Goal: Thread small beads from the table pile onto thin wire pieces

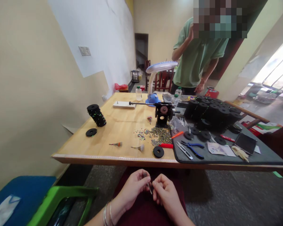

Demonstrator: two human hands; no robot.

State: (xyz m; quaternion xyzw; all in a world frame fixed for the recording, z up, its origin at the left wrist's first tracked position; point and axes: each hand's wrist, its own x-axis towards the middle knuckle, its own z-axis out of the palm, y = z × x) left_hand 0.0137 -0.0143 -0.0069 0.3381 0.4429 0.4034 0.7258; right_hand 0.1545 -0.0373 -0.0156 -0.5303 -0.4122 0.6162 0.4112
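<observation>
Both of my hands are over my lap, just below the table's front edge. My left hand [135, 185] is closed, pinching a thin pale rod-like piece [150, 189] with a dark part near the fingertips; it is too small to name surely. My right hand [165, 190] is closed close beside it, fingers pinched together, and what they hold is hidden. On the table before them lie a black ring-shaped disc [158, 152], a red-handled tool [166, 146], a pale tuft [140, 147], an orange tuft [118, 144] and a pile of small metallic pieces [161, 136].
A black clamp-like device [163, 116] with a long rod stands mid-table before a blue-and-white lamp [153, 97]. Blue pliers [194, 149], snips [184, 150] and stacked black spools [209, 110] are on the dark mat [212, 159]. A person [193, 59] stands across. A green stool [61, 193] is at left.
</observation>
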